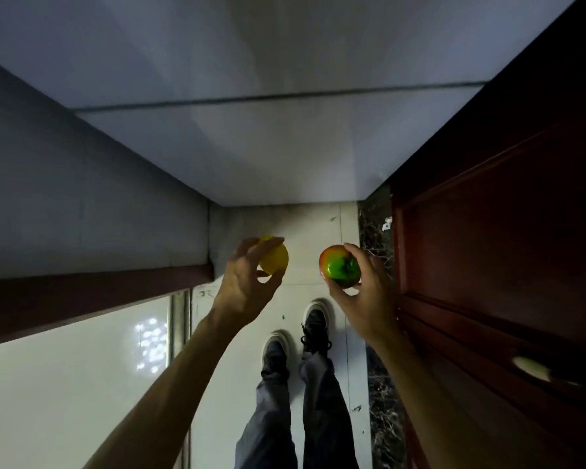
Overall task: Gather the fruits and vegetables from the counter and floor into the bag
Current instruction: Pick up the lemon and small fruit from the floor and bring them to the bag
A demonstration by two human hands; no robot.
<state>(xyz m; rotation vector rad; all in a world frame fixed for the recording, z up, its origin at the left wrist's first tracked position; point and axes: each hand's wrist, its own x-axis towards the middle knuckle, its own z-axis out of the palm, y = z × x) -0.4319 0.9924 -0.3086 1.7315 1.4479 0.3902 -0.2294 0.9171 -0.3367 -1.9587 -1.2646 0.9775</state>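
Observation:
My left hand (244,286) holds a round yellow fruit (275,260) with its fingertips, raised above the floor. My right hand (366,296) grips a red and green fruit (339,270) that looks like a tomato or an apple, its green top facing me. Both hands are held out side by side at about the same height, a short gap between them. No bag is in view.
I look straight down at pale floor tiles (312,228) and my two dark shoes (295,336). A dark red wooden door (494,265) stands close on the right. A white counter or cabinet (82,367) with a dark red edge is on the left. Grey walls close the corner ahead.

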